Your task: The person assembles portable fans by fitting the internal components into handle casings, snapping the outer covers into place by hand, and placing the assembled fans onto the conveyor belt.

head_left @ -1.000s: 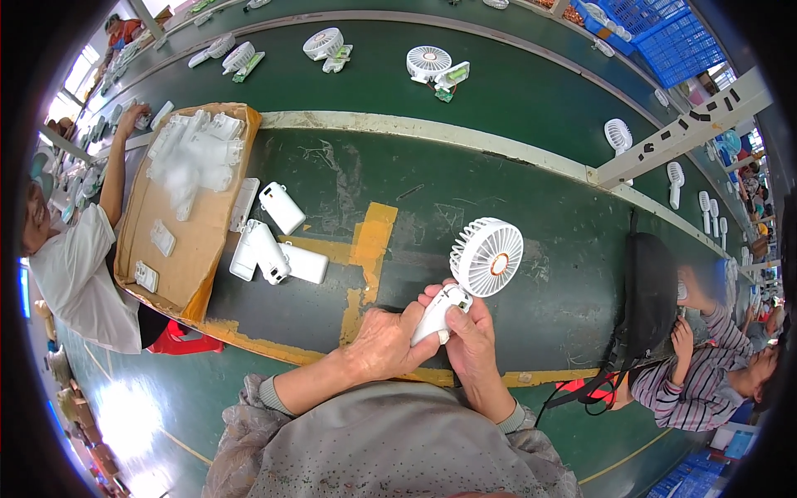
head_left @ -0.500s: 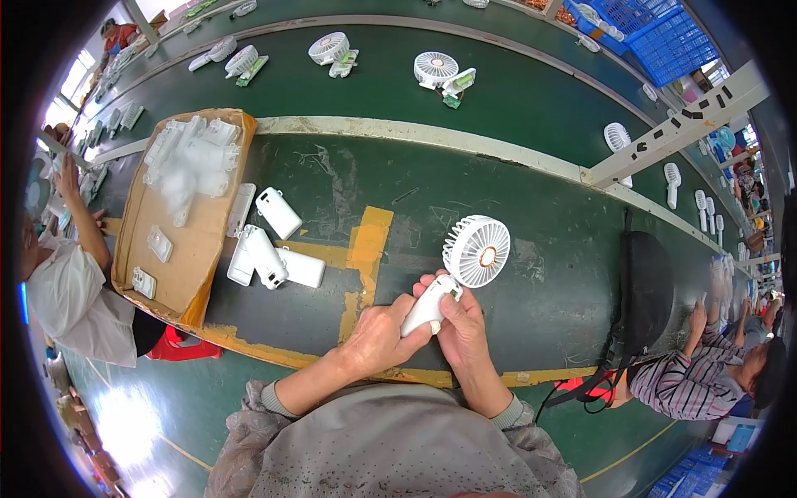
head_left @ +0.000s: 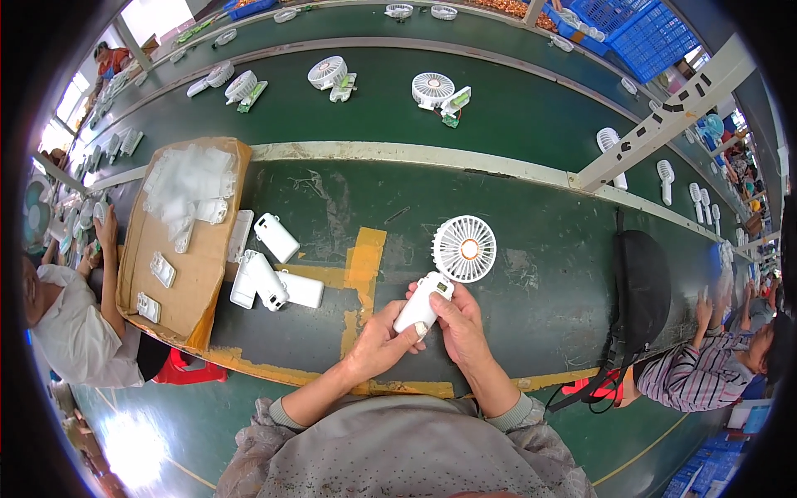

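A white handheld fan [head_left: 423,305] is held by its handle in both my hands, above the near part of the green table [head_left: 531,332]. Its round grille with an orange-ringed hub faces up, and a small dark window shows near the handle's top. My left hand [head_left: 378,342] is closed on the lower handle, thumb along it. My right hand [head_left: 463,328] grips the handle from the right side, its thumb near the top; some fingers are hidden beneath. To the left lie several loose white handle shells [head_left: 276,237], some overlapping.
At the left stands a shallow cardboard box [head_left: 191,278] with translucent plastic parts. A metal rail [head_left: 398,153] borders a green conveyor [head_left: 531,108] carrying fans, some with green circuit boards. A black bag [head_left: 643,286] lies at the right. Co-workers sit at both sides.
The fan has turned in my hands and shifted slightly left. Its grille now faces up more squarely, and the dark window on the handle has come into view.
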A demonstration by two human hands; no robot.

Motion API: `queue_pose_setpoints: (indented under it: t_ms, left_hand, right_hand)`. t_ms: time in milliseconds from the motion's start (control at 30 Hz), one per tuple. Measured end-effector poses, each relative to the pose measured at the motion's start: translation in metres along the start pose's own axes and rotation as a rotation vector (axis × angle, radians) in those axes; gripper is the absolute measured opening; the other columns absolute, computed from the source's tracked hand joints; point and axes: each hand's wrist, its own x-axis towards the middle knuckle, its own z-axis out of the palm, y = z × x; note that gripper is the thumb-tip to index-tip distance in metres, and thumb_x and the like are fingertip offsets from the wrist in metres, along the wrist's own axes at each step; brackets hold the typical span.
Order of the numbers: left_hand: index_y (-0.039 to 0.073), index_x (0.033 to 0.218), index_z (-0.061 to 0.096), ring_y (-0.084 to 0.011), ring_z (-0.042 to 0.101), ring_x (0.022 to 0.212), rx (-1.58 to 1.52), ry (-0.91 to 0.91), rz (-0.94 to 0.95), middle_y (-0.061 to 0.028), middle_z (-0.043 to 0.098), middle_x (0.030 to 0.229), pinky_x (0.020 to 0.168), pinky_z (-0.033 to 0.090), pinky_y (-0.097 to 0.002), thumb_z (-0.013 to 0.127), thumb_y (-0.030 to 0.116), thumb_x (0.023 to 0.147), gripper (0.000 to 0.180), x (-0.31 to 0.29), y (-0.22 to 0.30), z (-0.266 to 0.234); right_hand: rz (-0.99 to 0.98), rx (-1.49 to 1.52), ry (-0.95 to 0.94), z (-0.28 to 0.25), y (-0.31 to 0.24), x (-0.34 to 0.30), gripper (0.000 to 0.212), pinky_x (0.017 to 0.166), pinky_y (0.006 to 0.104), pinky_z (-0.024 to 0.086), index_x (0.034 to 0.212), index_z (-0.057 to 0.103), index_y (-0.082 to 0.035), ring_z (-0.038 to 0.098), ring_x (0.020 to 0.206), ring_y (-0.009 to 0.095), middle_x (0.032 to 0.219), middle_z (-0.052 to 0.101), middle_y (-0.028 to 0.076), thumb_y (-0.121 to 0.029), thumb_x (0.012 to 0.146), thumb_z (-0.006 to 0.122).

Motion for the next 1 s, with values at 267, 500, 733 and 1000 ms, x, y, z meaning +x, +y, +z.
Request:
queue_pose_setpoints:
  t_ms: [267,500,733,1000]
  left_hand:
    - [-0.004,0.115,0.04,-0.0134,0.061,0.08,-0.057,-0.031,0.012,-0.0103,0.059,0.098,0.068,0.052,-0.0249,0.051,0.017,0.093,0.032,0.005,-0.012,0.002]
    - [-0.004,0.111,0.044,-0.0135,0.062,0.077,-0.089,-0.01,0.023,-0.0097,0.058,0.096,0.066,0.052,-0.0246,0.051,0.011,0.091,0.025,0.01,-0.011,0.001]
    - [-0.005,0.107,0.052,-0.0115,0.059,0.069,0.052,0.256,0.206,-0.008,0.062,0.086,0.06,0.05,-0.0256,0.054,0.01,0.088,0.024,0.05,0.032,-0.041]
    - [0.005,0.116,0.049,-0.0324,0.058,0.087,1.12,0.669,0.805,-0.0137,0.051,0.11,0.072,0.049,-0.0419,0.064,0.007,0.073,0.045,0.169,0.083,-0.089]
  right_hand:
    - [-0.005,-0.145,0.006,-0.001,-0.002,0.007,0.033,0.086,0.0336,0.047,0.12,0.044,0.0,0.059,0.098,0.02,0.11,0.059,0.014,-0.014,0.09,0.051]
    - [0.041,-0.19,-0.049,-0.006,-0.003,0.016,0.035,0.087,0.0331,0.046,0.123,0.042,-0.001,0.056,0.101,0.019,0.112,0.058,0.013,-0.016,0.092,0.049]
    - [-0.059,-0.362,-0.025,-0.004,0.013,0.038,0.042,0.085,0.0289,0.047,0.128,0.036,0.001,0.055,0.103,0.018,0.123,0.051,0.013,-0.024,0.096,0.046]
    - [-0.084,-0.558,-0.066,-0.002,0.018,0.039,0.028,0.076,0.0261,0.049,0.118,0.046,0.001,0.06,0.089,0.014,0.106,0.061,0.012,-0.015,0.096,0.044]
